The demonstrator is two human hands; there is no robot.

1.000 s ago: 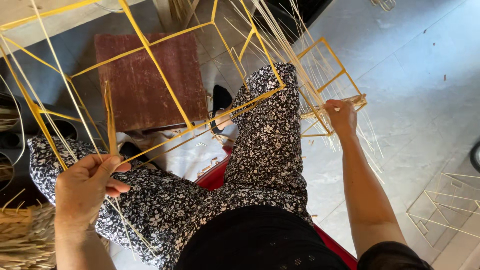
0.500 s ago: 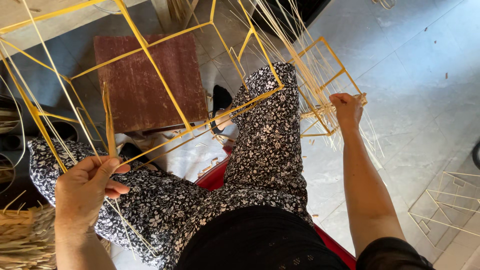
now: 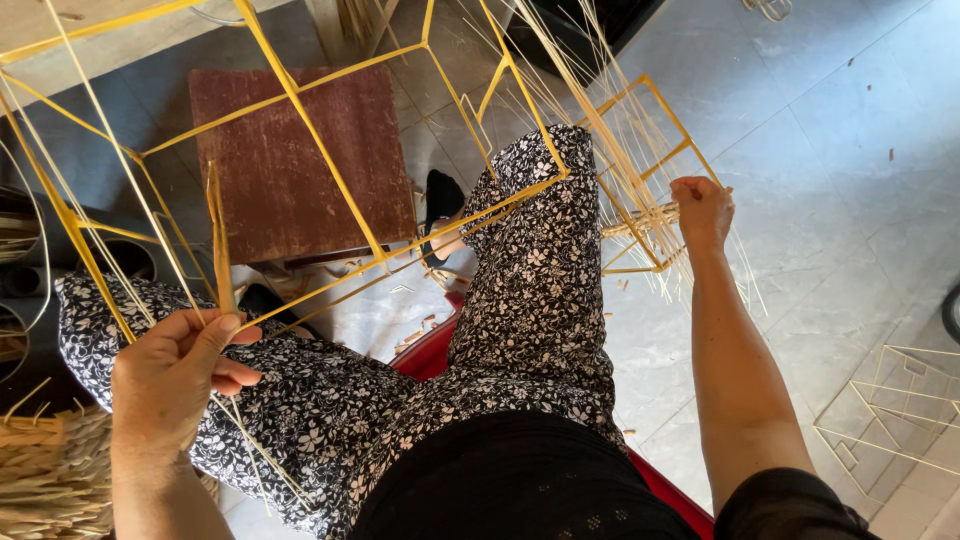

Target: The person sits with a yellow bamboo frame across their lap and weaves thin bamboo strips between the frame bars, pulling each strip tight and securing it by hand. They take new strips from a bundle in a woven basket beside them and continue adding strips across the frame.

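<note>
Near left, our left hand (image 3: pixel 175 375) pinches a thin strip (image 3: pixel 218 240), fingers together; far right, our right hand (image 3: pixel 702 208) clamps the yellow frame (image 3: pixel 640 215).

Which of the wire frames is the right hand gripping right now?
The small yellow box frame beyond the right knee; the right hand grips it where straw strands are woven in. The large yellow frame spans the lap, and a pale frame lies untouched on the floor.
</note>
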